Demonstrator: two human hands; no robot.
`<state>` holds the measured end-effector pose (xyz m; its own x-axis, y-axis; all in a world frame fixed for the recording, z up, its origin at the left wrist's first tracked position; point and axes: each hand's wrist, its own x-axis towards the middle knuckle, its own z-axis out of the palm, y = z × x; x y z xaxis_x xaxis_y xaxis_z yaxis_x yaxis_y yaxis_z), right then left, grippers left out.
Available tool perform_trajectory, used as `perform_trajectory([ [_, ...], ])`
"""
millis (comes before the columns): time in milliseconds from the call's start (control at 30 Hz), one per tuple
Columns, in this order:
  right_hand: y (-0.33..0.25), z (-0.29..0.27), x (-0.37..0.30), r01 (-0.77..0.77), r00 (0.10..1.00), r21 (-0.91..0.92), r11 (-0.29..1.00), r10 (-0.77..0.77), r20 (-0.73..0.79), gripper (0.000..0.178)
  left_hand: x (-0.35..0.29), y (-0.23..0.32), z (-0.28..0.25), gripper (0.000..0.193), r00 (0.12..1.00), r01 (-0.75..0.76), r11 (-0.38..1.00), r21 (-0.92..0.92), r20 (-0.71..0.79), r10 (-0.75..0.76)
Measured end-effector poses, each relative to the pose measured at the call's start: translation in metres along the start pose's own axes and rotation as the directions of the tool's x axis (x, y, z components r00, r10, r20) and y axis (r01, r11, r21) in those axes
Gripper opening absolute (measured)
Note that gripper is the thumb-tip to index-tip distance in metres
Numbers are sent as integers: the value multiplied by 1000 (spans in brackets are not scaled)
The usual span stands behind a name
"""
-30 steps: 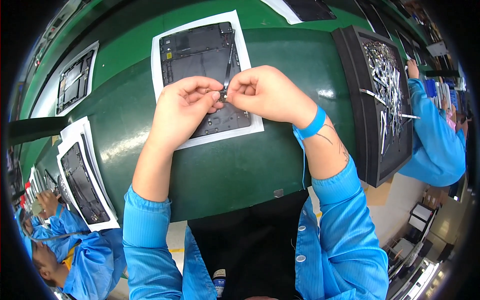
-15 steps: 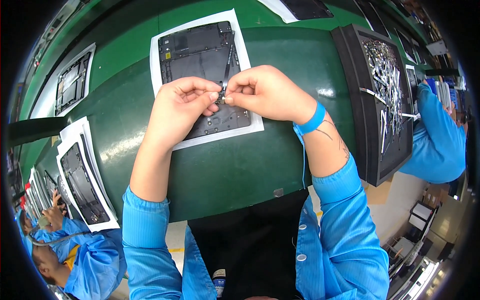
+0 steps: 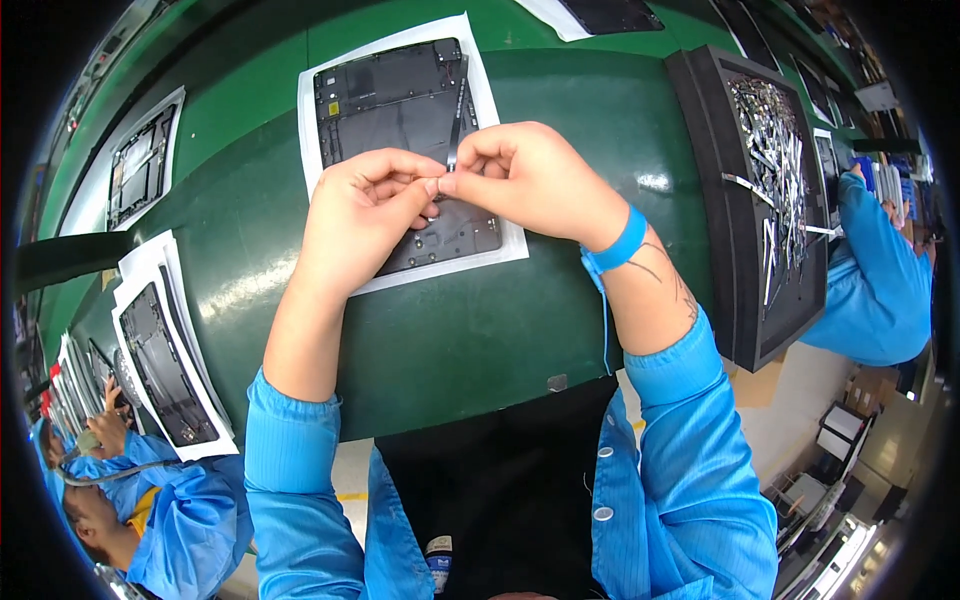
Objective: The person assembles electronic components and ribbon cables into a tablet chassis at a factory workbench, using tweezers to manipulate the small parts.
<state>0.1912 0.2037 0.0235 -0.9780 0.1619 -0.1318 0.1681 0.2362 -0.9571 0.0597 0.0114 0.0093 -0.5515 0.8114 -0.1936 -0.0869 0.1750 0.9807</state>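
Note:
A black tablet-like housing (image 3: 390, 125) lies on a white sheet (image 3: 309, 130), with small metal parts along its edges. Down its right side runs a thin black ribbon cable (image 3: 459, 110). Both hands are over the lower half of the housing, thumb tips nearly meeting. My right hand (image 3: 535, 180) is closed in a pinch at the cable's lower end. My left hand (image 3: 370, 210) pinches thumb and forefinger together just beside it; whatever is between those fingertips is hidden. The cable's end is covered by the fingers.
A black tray (image 3: 715, 200) of loose ribbon strips (image 3: 775, 150) stands at the right. More housings on white sheets lie at the left, one nearer (image 3: 165, 360) and one farther (image 3: 140, 165). Co-workers in blue sit at left (image 3: 190, 515) and right (image 3: 870, 270).
My right hand has shifted slightly left and up, bringing its thumb tip against the left one. The small metal piece seen between the fingertips is now covered. The housing has barely moved.

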Motion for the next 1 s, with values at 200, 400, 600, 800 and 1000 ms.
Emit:
perform_trajectory([
  [200,-4,8,0,-69,992,-40,997,64,-105,18,-1,0,-10,19,999,-19,1000,3,-26,19],
  [400,3,21,-6,332,937,-373,866,-349,23,15,4,5,-17,19,960,-113,970,216,-228,163],
  [600,-1,29,-12,336,935,-501,797,-346,77,15,15,-3,-53,19,780,-76,782,619,-451,433],
  [800,3,34,-11,321,939,-471,822,-339,48,16,11,17,-60,32,827,255,620,742,-500,257],
  [1000,-7,46,-15,292,940,-591,752,-341,30,18,9,11,-54,41,870,294,544,786,-455,189],
])
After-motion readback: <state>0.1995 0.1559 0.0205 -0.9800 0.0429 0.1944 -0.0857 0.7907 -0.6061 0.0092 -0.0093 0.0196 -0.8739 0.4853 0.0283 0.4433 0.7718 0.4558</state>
